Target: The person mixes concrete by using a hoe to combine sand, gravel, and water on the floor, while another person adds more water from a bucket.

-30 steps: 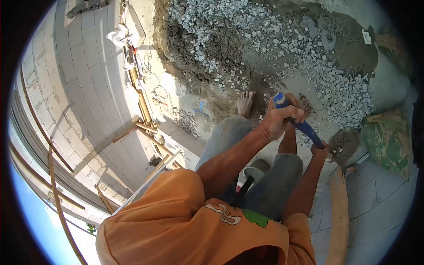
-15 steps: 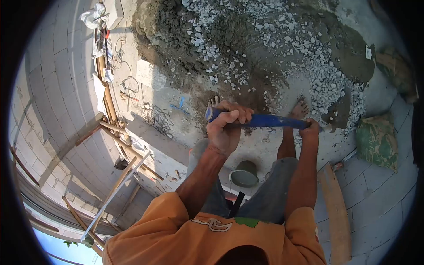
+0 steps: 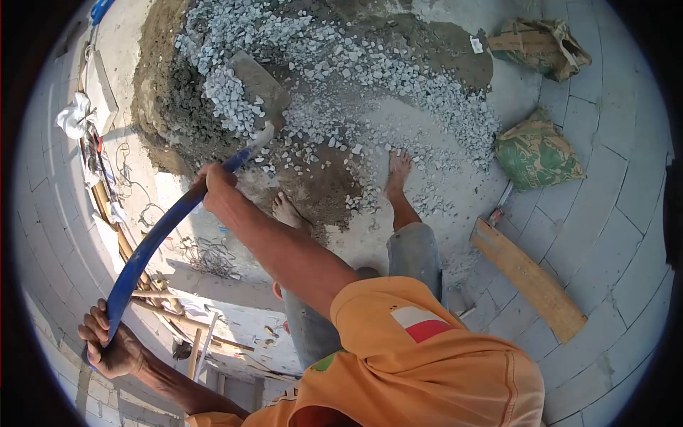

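A shovel with a long blue handle (image 3: 153,242) runs from the lower left up to its metal blade (image 3: 257,84). My left hand (image 3: 112,343) is closed round the handle's end, at the lower left. Farther along, near the blade, my right hand (image 3: 219,186) grips the same handle from above. The blade lies over the gravel (image 3: 313,35), with grey stones heaped beside it and against its left edge. Dark wet mortar mix (image 3: 186,107) spreads to the left of the blade.
My bare feet (image 3: 400,167) stand at the near edge of the gravel. Two green and brown sacks (image 3: 538,151) sit at the right by a block wall (image 3: 597,206). A wooden plank (image 3: 530,281) lies below them. Poles, wire and a white plastic bag (image 3: 75,116) line the left side.
The shovel has swung from the right across to the left, its blade now at the mix and gravel. Both hands moved left with it, still gripping. The view has shifted too.
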{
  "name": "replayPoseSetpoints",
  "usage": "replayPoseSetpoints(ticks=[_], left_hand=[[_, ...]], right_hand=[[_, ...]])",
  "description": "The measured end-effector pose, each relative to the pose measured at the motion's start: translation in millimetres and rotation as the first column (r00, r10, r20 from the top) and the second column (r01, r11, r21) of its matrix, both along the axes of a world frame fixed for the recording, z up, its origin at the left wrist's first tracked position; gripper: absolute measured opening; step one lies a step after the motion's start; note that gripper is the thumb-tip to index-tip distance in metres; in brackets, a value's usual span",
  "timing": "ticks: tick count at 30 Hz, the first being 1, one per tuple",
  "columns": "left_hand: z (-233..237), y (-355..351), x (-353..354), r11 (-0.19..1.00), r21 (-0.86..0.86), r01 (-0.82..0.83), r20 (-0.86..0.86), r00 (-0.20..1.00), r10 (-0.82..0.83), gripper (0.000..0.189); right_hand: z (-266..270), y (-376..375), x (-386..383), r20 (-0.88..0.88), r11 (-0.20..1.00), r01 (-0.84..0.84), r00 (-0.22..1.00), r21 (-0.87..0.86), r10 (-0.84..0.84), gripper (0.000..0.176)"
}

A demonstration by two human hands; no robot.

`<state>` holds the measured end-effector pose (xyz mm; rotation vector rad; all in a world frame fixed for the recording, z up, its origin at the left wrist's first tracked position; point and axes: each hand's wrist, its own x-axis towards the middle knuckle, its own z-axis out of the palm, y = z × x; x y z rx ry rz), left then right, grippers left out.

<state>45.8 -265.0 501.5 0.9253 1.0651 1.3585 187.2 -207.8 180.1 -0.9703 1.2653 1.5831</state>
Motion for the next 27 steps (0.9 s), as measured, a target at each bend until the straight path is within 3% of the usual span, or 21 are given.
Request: replayPoseSetpoints(ticks=[1,3,5,6,7,9,12,13,16,17,18,19,21,24,27], left_hand=[[29.0,-3.1,-19.5,0.996,0.011,-0.094,-0.044,0.995,0.094,0.033],[69.1,-1.8,-45.1,0.994,0.004,-0.112,-0.067,0.991,0.112,0.033],[70.2,3.1,-28.4,0.998,-0.045,0.037,-0.016,0.999,-0.038,0.033],[56.5,0.2,-3.7,0.996,-0.048,-0.069,-0.068,0.996,0.066,0.035],[37.8,3.8,19.7,0.994,-0.094,0.057,0.008,0.998,-0.056,0.035],[-19.0,4.4,94.2,0.984,-0.090,0.156,0.069,0.986,-0.150,0.031],[-93.9,-3.4,226.6,0.949,-0.188,0.253,0.150,0.962,-0.227,0.026],[-117.9,-6.5,262.2,0.921,-0.235,0.311,0.209,0.941,-0.265,0.025],[-170.1,-18.6,373.1,0.831,-0.368,0.417,0.309,0.898,-0.314,0.022],[-186.3,-22.3,405.0,0.798,-0.408,0.443,0.341,0.885,-0.317,0.021],[-201.2,-27.8,434.8,0.762,-0.478,0.437,0.388,0.883,-0.264,0.021],[-213.4,-32.2,465.5,0.719,-0.523,0.457,0.413,0.874,-0.255,0.021],[-230.9,-44.3,524.5,0.649,-0.581,0.491,0.460,0.856,-0.236,0.018],[-250.0,-66.2,603.3,0.544,-0.621,0.564,0.527,0.814,-0.243,0.014],[-260.0,-86.6,665.6,0.464,-0.632,0.621,0.552,0.780,-0.294,0.013]], right_hand=[[40.2,7.1,-13.7,0.027,0.998,-0.057,0.998,0.000,0.057,0.029],[53.3,-22.5,-6.1,0.013,0.998,-0.037,0.999,-0.043,0.037,0.026],[55.2,-36.5,18.5,0.019,0.996,0.021,1.000,-0.088,-0.019,0.022],[51.4,-37.4,36.2,0.029,0.994,0.052,0.998,-0.100,-0.049,0.019],[46.9,-37.6,53.0,0.032,0.990,0.082,0.996,-0.113,-0.079,0.017],[17.6,-79.0,141.7,0.109,0.989,0.141,0.985,-0.050,-0.135,0.007],[-33.0,-157.0,270.0,0.342,0.959,0.247,0.921,-0.140,-0.187,0.010],[-42.9,-184.6,311.6,0.364,0.926,0.321,0.902,-0.200,-0.234,0.012],[-80.7,-278.6,413.3,0.415,0.878,0.450,0.839,-0.166,-0.352,0.011],[-65.7,-287.4,445.9,0.513,0.798,0.508,0.803,-0.324,-0.303,0.008],[-68.1,-310.2,471.1,0.560,0.775,0.554,0.763,-0.306,-0.324,0.007],[-57.0,-316.9,501.3,0.598,0.680,0.594,0.751,-0.430,-0.279,0.008],[-67.0,-355.6,548.5,0.647,0.617,0.659,0.702,-0.430,-0.299,0.019],[-85.7,-395.9,618.5,0.745,0.517,0.742,0.613,-0.427,-0.264,0.020],[-89.6,-420.3,683.5,0.776,0.540,0.728,0.599,-0.423,-0.198,0.012]])
